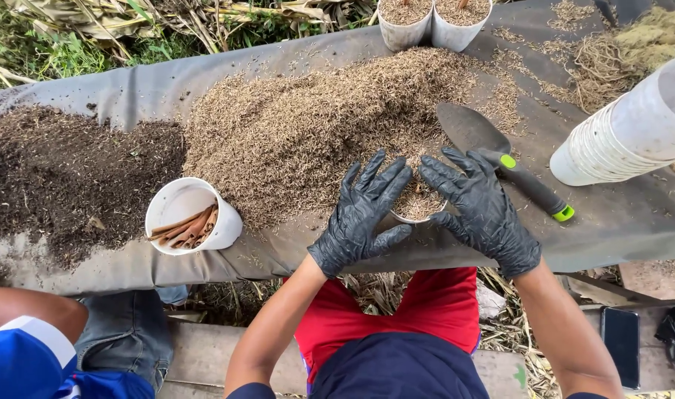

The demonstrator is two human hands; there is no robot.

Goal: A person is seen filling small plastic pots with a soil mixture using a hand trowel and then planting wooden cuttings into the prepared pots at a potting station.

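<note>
Black-gloved left hand [359,214] | right hand [481,210] | fingers splayed, cupping husk-filled cup [417,205] (trowel [500,159] beside)

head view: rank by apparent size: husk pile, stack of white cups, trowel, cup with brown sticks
1. Husk pile, by far the largest.
2. Stack of white cups, though it runs off frame and sits nearer the camera, so unsure.
3. Trowel, long but thin; close to the stack.
4. Cup with brown sticks, smallest.

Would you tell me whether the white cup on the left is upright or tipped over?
Tipped: the white cup lies on its side, mouth showing brown sticks inside.
</note>
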